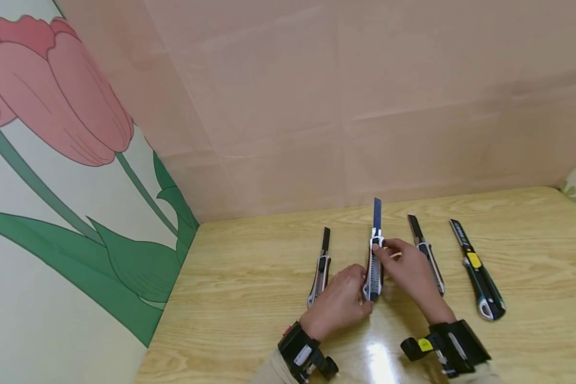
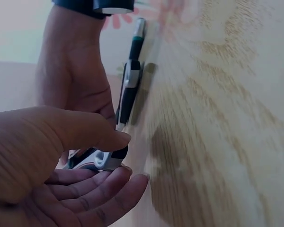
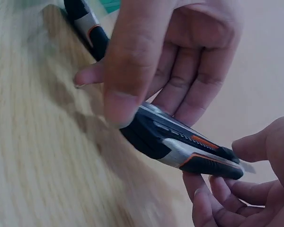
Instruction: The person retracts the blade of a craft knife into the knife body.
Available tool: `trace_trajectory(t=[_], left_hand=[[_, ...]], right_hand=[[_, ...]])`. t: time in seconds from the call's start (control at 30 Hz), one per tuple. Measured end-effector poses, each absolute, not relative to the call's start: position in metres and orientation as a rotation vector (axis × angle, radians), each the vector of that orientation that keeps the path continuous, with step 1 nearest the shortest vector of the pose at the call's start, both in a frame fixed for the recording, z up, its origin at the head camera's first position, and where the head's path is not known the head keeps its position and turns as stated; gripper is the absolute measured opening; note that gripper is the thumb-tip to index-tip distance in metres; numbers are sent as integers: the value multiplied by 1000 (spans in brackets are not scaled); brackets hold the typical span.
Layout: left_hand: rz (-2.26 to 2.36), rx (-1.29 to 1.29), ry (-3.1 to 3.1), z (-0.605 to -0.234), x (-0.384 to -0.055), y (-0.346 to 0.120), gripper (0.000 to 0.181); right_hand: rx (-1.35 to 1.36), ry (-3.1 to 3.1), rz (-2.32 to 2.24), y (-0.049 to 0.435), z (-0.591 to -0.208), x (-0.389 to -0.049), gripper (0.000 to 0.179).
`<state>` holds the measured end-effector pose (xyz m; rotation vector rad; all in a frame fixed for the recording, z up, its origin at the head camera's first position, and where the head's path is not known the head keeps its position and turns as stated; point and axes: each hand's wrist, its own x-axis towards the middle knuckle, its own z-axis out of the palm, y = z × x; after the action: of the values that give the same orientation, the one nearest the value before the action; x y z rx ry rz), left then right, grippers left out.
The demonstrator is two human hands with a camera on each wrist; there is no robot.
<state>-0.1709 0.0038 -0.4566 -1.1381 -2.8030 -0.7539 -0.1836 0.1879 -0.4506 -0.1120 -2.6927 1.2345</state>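
Observation:
Both hands hold a utility knife (image 1: 375, 269) with a silver and dark body, its blade end pointing to the back of the table. My left hand (image 1: 340, 298) pinches the butt end between thumb and fingers, as the left wrist view (image 2: 109, 161) also shows. Near the blade end, my right hand (image 1: 409, 271) grips the body with thumb and fingers. Orange trim on the knife (image 3: 194, 153) shows in the right wrist view, with a short bit of blade at its tip. A second utility knife (image 1: 321, 272) lies beside the left hand, which partly hides its lower end.
Right of the hands lie a similar utility knife (image 1: 429, 258), partly behind the right hand, and a dark green one with a yellow slider (image 1: 475, 261). All rest on a wood-grain table (image 1: 240, 298). A pinkish sheet (image 1: 278, 106) hangs behind; a tulip mural (image 1: 67, 96) covers the left wall.

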Motion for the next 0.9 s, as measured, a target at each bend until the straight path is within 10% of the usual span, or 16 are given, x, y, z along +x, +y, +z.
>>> trace_trajectory(t=[0.9], left_hand=[[-1336, -917, -2830, -454, -172, 5, 13]], right_hand=[[-201, -2439, 1721, 178, -438, -180, 54]])
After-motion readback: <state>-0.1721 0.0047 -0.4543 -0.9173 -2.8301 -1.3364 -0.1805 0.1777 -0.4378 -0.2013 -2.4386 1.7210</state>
